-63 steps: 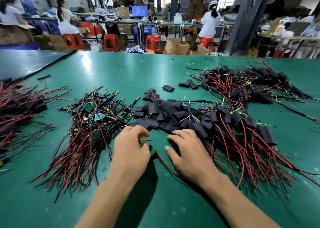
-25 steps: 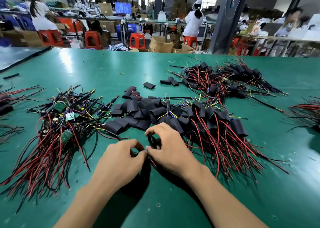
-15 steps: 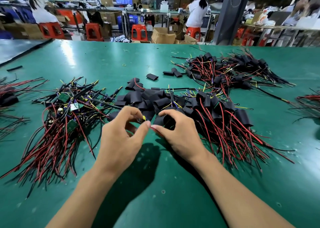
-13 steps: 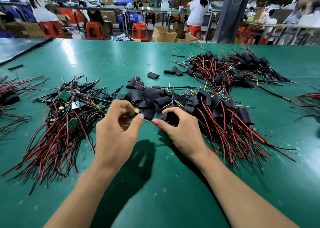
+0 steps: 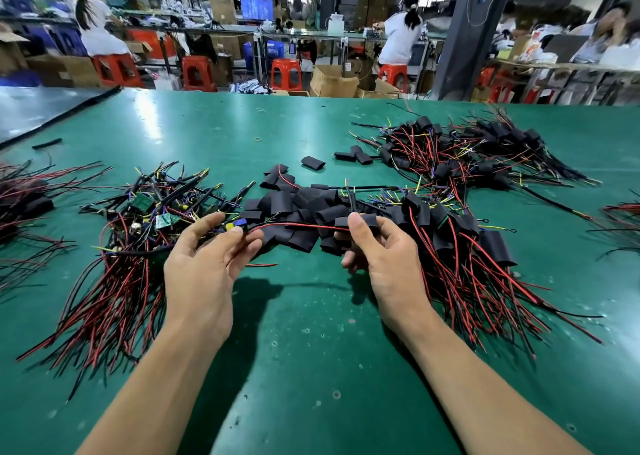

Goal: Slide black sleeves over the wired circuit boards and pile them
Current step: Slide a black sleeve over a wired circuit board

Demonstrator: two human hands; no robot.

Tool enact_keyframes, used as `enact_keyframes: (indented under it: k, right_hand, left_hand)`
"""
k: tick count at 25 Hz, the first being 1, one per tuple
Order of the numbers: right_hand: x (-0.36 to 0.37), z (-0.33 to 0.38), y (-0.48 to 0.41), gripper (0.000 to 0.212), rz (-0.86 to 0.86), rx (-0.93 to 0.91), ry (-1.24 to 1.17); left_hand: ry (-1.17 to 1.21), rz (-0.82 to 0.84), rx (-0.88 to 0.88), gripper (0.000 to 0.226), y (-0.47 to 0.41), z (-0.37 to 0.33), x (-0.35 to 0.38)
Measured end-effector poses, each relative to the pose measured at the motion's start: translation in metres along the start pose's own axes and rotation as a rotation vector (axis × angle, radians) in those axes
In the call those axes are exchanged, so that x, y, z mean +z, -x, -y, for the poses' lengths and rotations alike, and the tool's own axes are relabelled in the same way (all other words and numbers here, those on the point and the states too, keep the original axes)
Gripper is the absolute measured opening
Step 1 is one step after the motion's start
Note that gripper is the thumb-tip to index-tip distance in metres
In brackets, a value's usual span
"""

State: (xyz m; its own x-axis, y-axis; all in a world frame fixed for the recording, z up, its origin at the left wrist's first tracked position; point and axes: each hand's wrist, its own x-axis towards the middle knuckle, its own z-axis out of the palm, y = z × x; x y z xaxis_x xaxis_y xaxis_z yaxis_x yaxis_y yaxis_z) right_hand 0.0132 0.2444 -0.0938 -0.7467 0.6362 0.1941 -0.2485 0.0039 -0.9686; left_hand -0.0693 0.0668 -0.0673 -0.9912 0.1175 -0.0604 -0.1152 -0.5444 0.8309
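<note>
Above the green bench, the left hand pinches a wired circuit board with yellow and blue parts; the right hand pinches its red wire and a black sleeve. Red stools stand beyond.

bright overhead light; glare on table; edges warped; background soft

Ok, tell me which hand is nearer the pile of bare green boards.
Left. The left hand sits right beside the pile of bare boards, at its right edge; the right hand is farther right, past the loose sleeves.
</note>
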Motion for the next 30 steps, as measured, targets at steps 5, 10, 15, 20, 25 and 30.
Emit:
enact_keyframes:
  k: [5,10,15,20,25,30]
  right_hand:
    - [0.001,0.004,-0.002,0.022,-0.113,-0.034,-0.031]
    - [0.005,0.006,0.0,0.024,-0.116,-0.038,-0.111]
    - [0.009,0.009,0.001,0.029,-0.067,-0.003,-0.192]
    - [0.011,0.015,0.001,0.026,-0.063,0.057,-0.268]
    - [0.012,0.017,0.002,0.03,-0.049,0.073,-0.263]
    - [0.013,0.018,0.004,0.031,-0.033,0.085,-0.275]
  left_hand:
    - [0.097,-0.041,-0.015,0.018,-0.006,-0.005,-0.003]
    - [0.093,-0.031,-0.033,0.017,-0.006,-0.005,-0.001]
    - [0.091,-0.02,-0.041,0.017,-0.006,-0.005,-0.001]
    - [0.073,-0.03,-0.048,0.017,-0.005,-0.005,-0.001]
    - [0.052,-0.013,-0.061,0.018,-0.003,-0.004,0.0]
    - [0.024,0.003,-0.063,0.02,0.001,-0.001,0.003]
